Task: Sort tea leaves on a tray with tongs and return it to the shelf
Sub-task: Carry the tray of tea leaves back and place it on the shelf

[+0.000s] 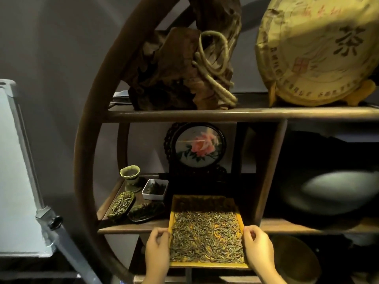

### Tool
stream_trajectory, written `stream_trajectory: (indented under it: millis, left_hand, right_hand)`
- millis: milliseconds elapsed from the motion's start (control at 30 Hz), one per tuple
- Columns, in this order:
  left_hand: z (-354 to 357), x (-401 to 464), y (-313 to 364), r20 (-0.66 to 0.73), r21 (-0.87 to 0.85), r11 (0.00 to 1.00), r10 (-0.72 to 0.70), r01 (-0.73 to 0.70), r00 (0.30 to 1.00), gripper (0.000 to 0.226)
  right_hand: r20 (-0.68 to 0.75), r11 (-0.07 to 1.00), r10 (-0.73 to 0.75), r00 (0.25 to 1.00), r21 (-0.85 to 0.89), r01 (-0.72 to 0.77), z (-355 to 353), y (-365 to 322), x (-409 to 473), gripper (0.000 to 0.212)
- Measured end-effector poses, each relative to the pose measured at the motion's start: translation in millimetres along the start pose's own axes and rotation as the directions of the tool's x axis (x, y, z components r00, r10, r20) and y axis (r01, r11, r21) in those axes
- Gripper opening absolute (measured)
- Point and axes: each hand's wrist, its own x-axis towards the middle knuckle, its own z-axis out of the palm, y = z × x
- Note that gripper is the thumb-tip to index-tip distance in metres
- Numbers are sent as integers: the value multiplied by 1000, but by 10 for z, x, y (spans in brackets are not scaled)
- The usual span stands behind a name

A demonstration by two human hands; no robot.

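A yellow rectangular tray (171,210) covered with dry green-brown tea leaves (206,236) lies half on the lower shelf board (131,229) of a round wooden shelf, its near half sticking out over the edge. My left hand (156,250) grips the tray's left rim and my right hand (258,245) grips its right rim, thumbs on top. No tongs are in view.
On the same shelf to the left stand a green cup (130,177), a white square dish of dark tea (155,189) and two leaf-shaped dishes (122,204). A framed flower picture (195,149) stands behind the tray. A wooden divider (270,171) rises at the right. A whiteboard (14,171) stands far left.
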Motion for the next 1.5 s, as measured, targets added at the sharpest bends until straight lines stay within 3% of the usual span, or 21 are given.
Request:
stream_trajectory:
  millis: [500,867,933,1033,1100,1167,1267,1500]
  left_hand:
    - [63,211,-105,-34,26,1000,10,-9,999,14]
    - [140,300,-119,-45,-54,999,-11,9,999,16]
    - [99,344,-145,-2,-34,999,-17,17,1000,16]
    - [-82,428,-197,243,-53,995,-65,80,968,18]
    - [-263,454,-251,421,-13,997,-60,72,905,47]
    - [-412,450,-343,508,133,988,5,-84,861,81]
    - [-510,376,-435,533,245,933,97,-262,841,91]
    - [-401,272,-318,454,252,921,158,-296,877,72]
  right_hand:
    - [-12,998,13,1000,65,-12,203,100,143,14]
    - [181,994,-81,980,91,66,41,321,12,24]
    - [217,995,-69,974,84,52,23,327,-12,27]
    - [263,995,-74,962,83,54,-19,370,-31,33]
    - [298,992,-102,949,100,75,-58,422,-45,46]
    - [343,989,-137,929,107,106,-100,460,-53,58]
    - [369,983,-181,912,94,158,-118,488,-44,72]
    - [314,978,-210,926,75,196,-66,520,-14,71]
